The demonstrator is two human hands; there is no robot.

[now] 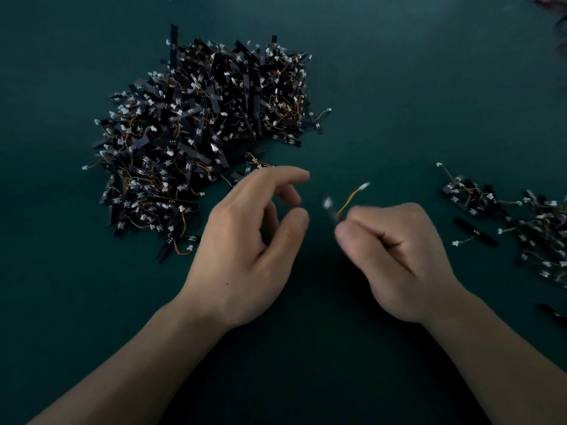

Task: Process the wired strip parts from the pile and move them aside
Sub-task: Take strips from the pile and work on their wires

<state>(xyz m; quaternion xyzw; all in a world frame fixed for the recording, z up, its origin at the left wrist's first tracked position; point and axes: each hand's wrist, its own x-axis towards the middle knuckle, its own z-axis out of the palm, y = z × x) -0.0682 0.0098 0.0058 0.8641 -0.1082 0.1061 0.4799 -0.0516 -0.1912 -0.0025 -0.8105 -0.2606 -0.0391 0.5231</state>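
A big pile of black strip parts (pixel 199 130) with thin orange-yellow wires and white connectors lies on the dark green table (pixel 383 87), left of centre. My right hand (pixel 395 256) pinches one wired strip part (pixel 346 202), blurred, its wire and white connector sticking up and to the right. My left hand (pixel 245 240) hovers just right of the pile's near edge, fingers loosely curled and holding nothing. The two hands are a short gap apart.
A smaller heap of the same strip parts (pixel 521 222) spreads along the right edge of the view. Reddish items (pixel 552 13) show at the far top right corner. One dark strip (pixel 552 312) lies alone at the lower right.
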